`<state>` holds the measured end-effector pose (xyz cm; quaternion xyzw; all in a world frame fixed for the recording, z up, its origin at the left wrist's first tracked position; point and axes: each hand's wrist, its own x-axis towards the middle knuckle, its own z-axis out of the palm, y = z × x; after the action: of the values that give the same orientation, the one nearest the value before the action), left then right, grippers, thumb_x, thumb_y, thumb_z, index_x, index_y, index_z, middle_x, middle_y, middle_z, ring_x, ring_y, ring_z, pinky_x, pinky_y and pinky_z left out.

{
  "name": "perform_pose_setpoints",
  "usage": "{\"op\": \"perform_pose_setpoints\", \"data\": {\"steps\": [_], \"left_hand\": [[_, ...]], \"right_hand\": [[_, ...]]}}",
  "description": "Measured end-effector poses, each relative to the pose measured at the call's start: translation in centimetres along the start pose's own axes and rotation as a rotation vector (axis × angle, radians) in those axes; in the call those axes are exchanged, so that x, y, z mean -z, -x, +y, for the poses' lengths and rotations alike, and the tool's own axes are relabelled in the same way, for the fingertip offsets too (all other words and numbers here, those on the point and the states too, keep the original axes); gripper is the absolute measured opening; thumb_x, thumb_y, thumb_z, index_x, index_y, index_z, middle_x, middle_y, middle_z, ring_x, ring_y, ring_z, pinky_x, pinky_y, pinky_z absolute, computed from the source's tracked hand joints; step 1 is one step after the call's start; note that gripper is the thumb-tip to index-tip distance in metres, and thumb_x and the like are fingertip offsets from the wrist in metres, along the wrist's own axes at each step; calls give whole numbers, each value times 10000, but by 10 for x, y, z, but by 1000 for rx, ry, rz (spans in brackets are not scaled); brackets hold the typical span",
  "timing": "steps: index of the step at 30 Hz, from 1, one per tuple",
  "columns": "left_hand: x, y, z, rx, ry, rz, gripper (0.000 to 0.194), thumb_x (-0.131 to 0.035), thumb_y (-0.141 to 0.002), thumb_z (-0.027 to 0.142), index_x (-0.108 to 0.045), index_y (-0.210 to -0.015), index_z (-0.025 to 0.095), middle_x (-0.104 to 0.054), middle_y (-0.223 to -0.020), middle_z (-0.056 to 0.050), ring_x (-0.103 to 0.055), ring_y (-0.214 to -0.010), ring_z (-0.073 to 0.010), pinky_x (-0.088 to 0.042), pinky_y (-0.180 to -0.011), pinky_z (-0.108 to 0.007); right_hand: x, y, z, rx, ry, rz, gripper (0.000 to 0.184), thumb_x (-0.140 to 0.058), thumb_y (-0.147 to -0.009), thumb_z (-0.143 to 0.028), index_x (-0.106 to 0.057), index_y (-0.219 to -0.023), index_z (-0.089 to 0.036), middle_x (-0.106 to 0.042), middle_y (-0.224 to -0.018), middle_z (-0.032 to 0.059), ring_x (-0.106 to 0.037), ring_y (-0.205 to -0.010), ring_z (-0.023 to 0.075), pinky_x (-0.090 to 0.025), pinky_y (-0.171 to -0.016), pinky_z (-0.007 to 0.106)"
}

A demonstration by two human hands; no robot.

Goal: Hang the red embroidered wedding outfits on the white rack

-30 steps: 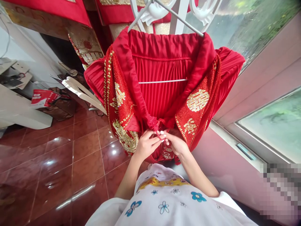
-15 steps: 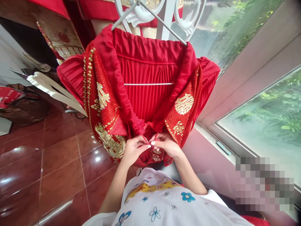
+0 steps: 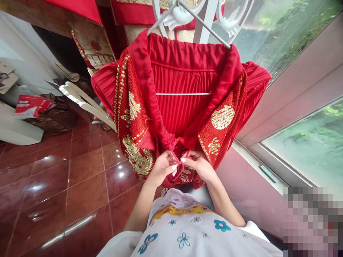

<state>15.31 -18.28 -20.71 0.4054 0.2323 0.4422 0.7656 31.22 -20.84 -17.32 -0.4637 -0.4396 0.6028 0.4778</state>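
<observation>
A red pleated skirt [image 3: 184, 78] with a gathered satin waistband and gold-embroidered panels hangs from a white hanger [image 3: 205, 24]. At the front of its waistband, my left hand [image 3: 163, 167] pinches a thin red ribbon [image 3: 181, 167] between thumb and fingers. My right hand [image 3: 201, 165] pinches the same ribbon, or its other end, just to the right. Between the fingertips the ribbon crosses and forms a small loop. Whether a knot is there is too small to tell. Both hands are close together below the waistband.
A white scrolled metal frame [image 3: 203, 21] stands behind the hanger. To the right are a glass window [image 3: 308, 132] and its sill, with a small teal object [image 3: 268, 174] on it. A cream wooden hanger [image 3: 83, 101] juts out at left, over red floor tiles [image 3: 85, 185].
The view has turned left, so everything appears farther right. My hands have drawn slightly apart, and a ribbon loop now shows between the fingertips.
</observation>
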Motion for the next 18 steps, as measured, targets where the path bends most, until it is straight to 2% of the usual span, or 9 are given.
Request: {"op": "perform_pose_setpoints", "data": {"steps": [3,6,8,10,13,15,18], "left_hand": [[-3,5,2,41,60,-68,413,-773,-622,309,-492,-895,178,-435,-565,94,-326,-391,-11,-286,-371,-151],[-5,8,4,32,24,-14,428,-779,-582,208,-485,-893,179,-339,-507,122,-298,-394,-9,-263,-377,-140],[-6,8,7,-20,26,145,417,-760,-559,136,-468,-852,188,-318,-502,129,-290,-397,-6,-266,-387,-133],[-4,6,11,-136,80,378,394,-728,-558,99,-436,-803,197,-329,-511,128,-289,-397,-4,-253,-388,-122],[5,4,24,-291,197,673,330,-695,-619,136,-388,-724,194,-332,-478,123,-278,-385,-14,-235,-379,-123],[12,8,36,-371,259,765,328,-685,-677,207,-357,-678,192,-283,-412,123,-231,-359,-27,-225,-365,-135],[21,23,57,-496,161,771,298,-689,-717,295,-406,-715,202,-249,-349,126,-177,-339,-50,-207,-346,-157]], "right_hand": [[-3,2,-1,-2,19,-6,297,-742,-644,-437,-609,-655,-172,-576,-632,-20,-482,-606,99,-378,-613,225],[-5,8,-4,8,62,45,299,-742,-638,-445,-617,-649,-174,-565,-632,-17,-476,-610,104,-380,-617,231],[-4,12,-7,13,69,100,304,-741,-638,-449,-617,-657,-172,-546,-620,-19,-451,-586,99,-366,-593,228],[-2,16,-8,24,74,159,306,-740,-643,-450,-618,-676,-171,-542,-628,-16,-442,-583,98,-359,-581,225],[5,21,-6,37,93,209,314,-739,-653,-453,-615,-705,-169,-536,-648,-13,-437,-594,100,-354,-577,221],[9,24,-5,49,104,243,343,-726,-667,-478,-585,-685,-165,-499,-632,-22,-406,-582,92,-335,-561,216],[16,32,-12,44,237,283,407,-664,-721,-535,-532,-641,-159,-423,-592,-33,-349,-558,83,-290,-523,214]]}}
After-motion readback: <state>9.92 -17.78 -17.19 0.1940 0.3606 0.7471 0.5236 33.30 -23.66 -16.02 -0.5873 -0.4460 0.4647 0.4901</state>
